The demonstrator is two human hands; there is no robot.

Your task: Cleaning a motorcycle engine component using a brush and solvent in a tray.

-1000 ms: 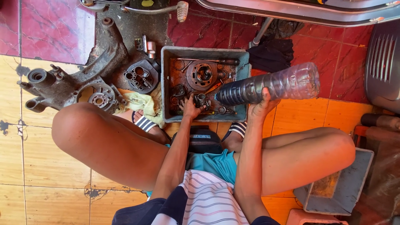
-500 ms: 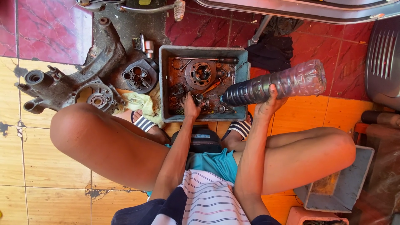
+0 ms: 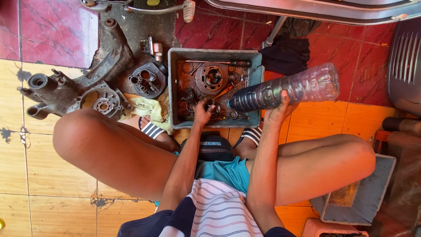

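I sit with knees spread over a grey plastic tray [image 3: 174,87] of greasy engine parts, among them a round cylinder piece [image 3: 212,77]. My left hand [image 3: 202,112] reaches into the tray's near side, its fingers closed around a small dark metal part. My right hand [image 3: 277,112] grips a clear plastic bottle [image 3: 285,90] of dark liquid. The bottle lies tipped sideways with its neck over the tray's right edge.
A dirty engine casing [image 3: 74,90] and a round cover [image 3: 147,80] lie on the floor left of the tray, beside a yellowish rag [image 3: 149,108]. A dark cloth [image 3: 287,55] lies beyond the tray. An empty grey tray [image 3: 359,193] stands at lower right.
The bottle has stayed tipped toward the tray and shifted slightly. My left hand stays among the small parts at the tray's near side.
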